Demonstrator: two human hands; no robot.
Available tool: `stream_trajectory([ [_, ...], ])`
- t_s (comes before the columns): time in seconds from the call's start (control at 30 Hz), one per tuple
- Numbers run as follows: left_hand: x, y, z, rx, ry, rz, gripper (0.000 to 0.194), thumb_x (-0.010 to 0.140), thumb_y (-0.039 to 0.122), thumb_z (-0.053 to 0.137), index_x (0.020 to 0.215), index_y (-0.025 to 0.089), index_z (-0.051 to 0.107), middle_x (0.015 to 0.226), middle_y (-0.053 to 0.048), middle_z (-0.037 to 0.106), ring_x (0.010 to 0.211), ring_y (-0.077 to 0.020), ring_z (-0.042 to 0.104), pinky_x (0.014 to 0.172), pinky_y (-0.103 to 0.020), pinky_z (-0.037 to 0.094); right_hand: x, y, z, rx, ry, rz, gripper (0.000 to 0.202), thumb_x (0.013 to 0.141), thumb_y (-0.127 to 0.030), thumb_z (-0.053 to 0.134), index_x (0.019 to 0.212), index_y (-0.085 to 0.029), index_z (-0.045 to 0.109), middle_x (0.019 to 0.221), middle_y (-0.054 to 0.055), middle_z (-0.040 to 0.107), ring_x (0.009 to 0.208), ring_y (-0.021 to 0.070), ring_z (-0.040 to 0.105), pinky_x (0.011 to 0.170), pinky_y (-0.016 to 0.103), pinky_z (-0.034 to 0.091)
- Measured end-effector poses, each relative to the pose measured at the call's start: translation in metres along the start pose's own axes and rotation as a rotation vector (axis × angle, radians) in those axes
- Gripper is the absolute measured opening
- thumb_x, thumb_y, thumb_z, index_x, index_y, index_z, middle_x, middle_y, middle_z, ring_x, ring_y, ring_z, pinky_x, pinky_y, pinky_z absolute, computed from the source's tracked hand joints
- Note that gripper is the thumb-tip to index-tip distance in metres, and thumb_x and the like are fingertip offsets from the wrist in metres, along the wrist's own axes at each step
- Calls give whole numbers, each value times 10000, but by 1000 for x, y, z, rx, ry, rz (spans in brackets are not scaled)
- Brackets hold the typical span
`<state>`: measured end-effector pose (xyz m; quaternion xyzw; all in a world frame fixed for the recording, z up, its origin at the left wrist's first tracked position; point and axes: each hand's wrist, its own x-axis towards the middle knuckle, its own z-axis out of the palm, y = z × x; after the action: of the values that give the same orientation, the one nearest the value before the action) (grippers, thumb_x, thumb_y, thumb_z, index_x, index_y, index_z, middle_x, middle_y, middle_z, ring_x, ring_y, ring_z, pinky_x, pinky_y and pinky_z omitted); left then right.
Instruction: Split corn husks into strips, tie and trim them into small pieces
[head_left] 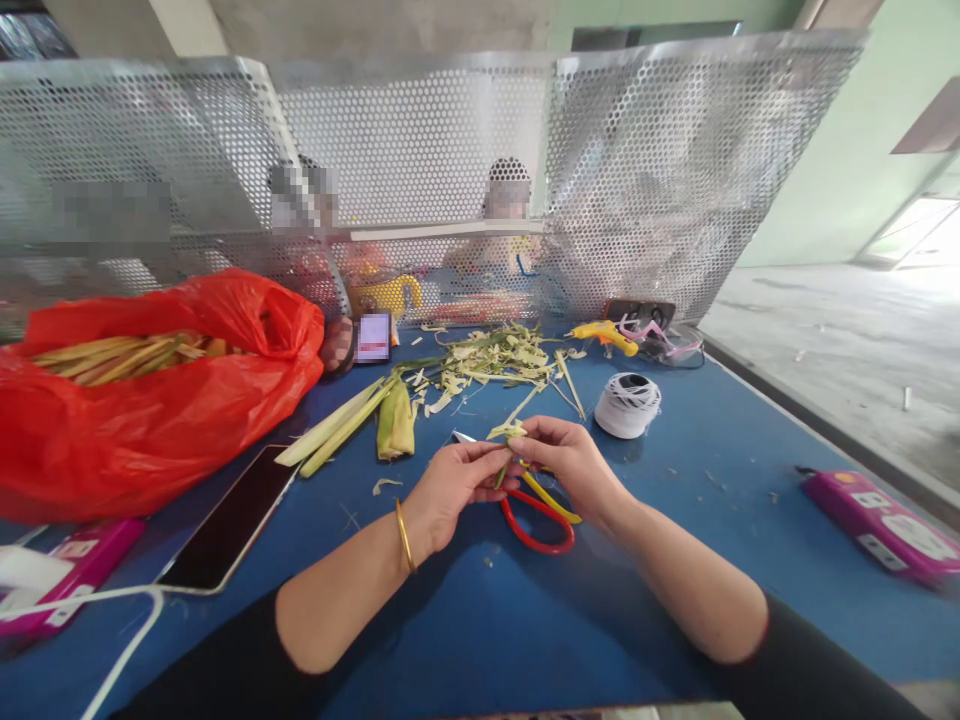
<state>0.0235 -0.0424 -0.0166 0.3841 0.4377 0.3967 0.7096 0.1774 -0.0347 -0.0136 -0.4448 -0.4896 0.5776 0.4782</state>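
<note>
Both hands meet over the middle of the blue table, pinching one small piece of pale green plant leaf or stalk [507,431] between them. My left hand [469,473] grips its lower end, with a gold bangle on the wrist. Fingers of my right hand [559,452] are closed on its upper part. Under the hands lie scissors with red and yellow handles [537,538], their blade partly hidden. Beyond the hands is a heap of shredded green and pale plant scraps [499,355]. Left of it are long pale stalks [337,425] and a cut green-yellow piece [395,422].
A red plastic bag [150,420] of stalks fills the left side, near a dark phone [232,520] and white cable. String spool [628,405], yellow glue gun [606,335], goggles [660,340] and a purple power strip [881,522] lie right. A perforated metal screen [412,130] stands behind; people sit beyond.
</note>
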Motion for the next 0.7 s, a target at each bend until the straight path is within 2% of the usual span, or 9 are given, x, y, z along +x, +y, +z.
stream_trajectory([
  [0.07, 0, 0, -1, -40, 20, 11, 265, 578, 348, 826, 701, 142, 716, 664, -46, 692, 552, -96, 603, 579, -207, 489, 1, -2, -2, -4, 12, 17, 377, 591, -494, 767, 657, -142, 647, 565, -36, 561, 534, 74, 475, 552, 225, 372],
  [0.2, 1, 2, -5, -81, 29, 15, 261, 548, 342, 835, 644, 147, 689, 625, -22, 663, 519, -83, 567, 538, -201, 469, 5, -8, -8, -4, 143, 35, 460, 601, -581, 720, 731, -140, 692, 652, 0, 604, 596, 100, 533, 594, 243, 404],
  [0.3, 2, 3, -7, -72, 13, 2, 256, 544, 337, 832, 637, 148, 688, 616, -23, 659, 514, -85, 563, 533, -205, 466, 6, -8, -10, -55, 113, -17, 429, 628, -555, 714, 762, -148, 700, 698, 17, 635, 652, 120, 558, 654, 263, 428],
  [0.4, 2, 2, -6, -38, 65, 21, 218, 567, 303, 813, 657, 143, 696, 614, -31, 669, 508, -86, 566, 535, -204, 459, 4, -6, -8, -133, 93, -82, 358, 643, -494, 726, 776, -163, 690, 752, 17, 660, 735, 144, 571, 721, 279, 437],
  [0.53, 3, 2, -5, 87, 219, 201, 105, 604, 209, 756, 671, 160, 693, 617, -18, 680, 541, -105, 589, 562, -215, 470, 3, -4, -6, -229, 147, -114, 364, 663, -517, 701, 756, -166, 674, 735, 15, 651, 738, 148, 561, 701, 277, 432],
  [0.63, 3, 2, -6, 280, 298, 388, 68, 609, 151, 725, 653, 184, 685, 614, 2, 676, 567, -121, 601, 588, -227, 482, 3, -4, -6, -169, 68, -36, 415, 678, -562, 677, 721, -149, 661, 681, 16, 633, 673, 128, 552, 669, 269, 429],
  [0.7, 3, 2, -6, 402, 314, 463, 65, 619, 141, 711, 637, 194, 677, 604, 5, 674, 556, -126, 600, 570, -227, 475, 2, -3, -5, -72, -8, 52, 426, 663, -562, 696, 708, -141, 652, 671, 15, 634, 651, 116, 558, 670, 261, 434],
])
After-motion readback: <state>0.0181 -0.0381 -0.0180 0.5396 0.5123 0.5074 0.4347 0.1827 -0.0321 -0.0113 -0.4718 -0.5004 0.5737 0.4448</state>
